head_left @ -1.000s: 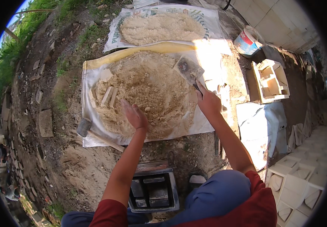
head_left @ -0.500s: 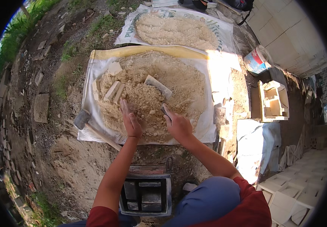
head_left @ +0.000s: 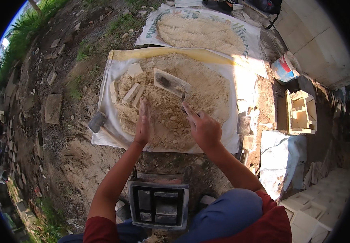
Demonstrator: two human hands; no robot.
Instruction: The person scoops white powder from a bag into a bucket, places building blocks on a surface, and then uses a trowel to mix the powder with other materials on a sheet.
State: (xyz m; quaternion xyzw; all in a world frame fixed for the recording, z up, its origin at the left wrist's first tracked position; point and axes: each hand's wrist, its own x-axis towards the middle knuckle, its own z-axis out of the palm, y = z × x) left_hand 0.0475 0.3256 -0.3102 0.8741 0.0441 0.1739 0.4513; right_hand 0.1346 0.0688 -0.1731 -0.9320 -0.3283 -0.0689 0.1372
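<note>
The trowel (head_left: pixel 172 82) is gripped by its handle in the right hand (head_left: pixel 204 128), the fingers closed around it, and its blade is now held over the middle of the sand (head_left: pixel 164 125), on the white sheet (head_left: pixel 103 139). One second ago the blade was held out near the far right corner of that sheet; half a second ago it was tilted against the heaped sand, and now its broad face is turned up to view, with a dark patch seen on it. Whether the blade touches the sand cannot be told. The left hand (head_left: pixel 143 124) is empty; it was spread lower over the sand a second ago, and now it is held straight and turned on its edge, fingers together and pointed toward the yellow far edge of the sheet. Its fingertips are placed just beside the pale strips (head_left: pixel 132 93), which are left lying toward the sheet's left edge, as before. The mallet (head_left: pixel 98 122) is likewise unmoved, laid across the near left corner. Before the near edge, the dark box-like frame (head_left: pixel 158 205) is seen on the ground, between the person's feet.
</note>
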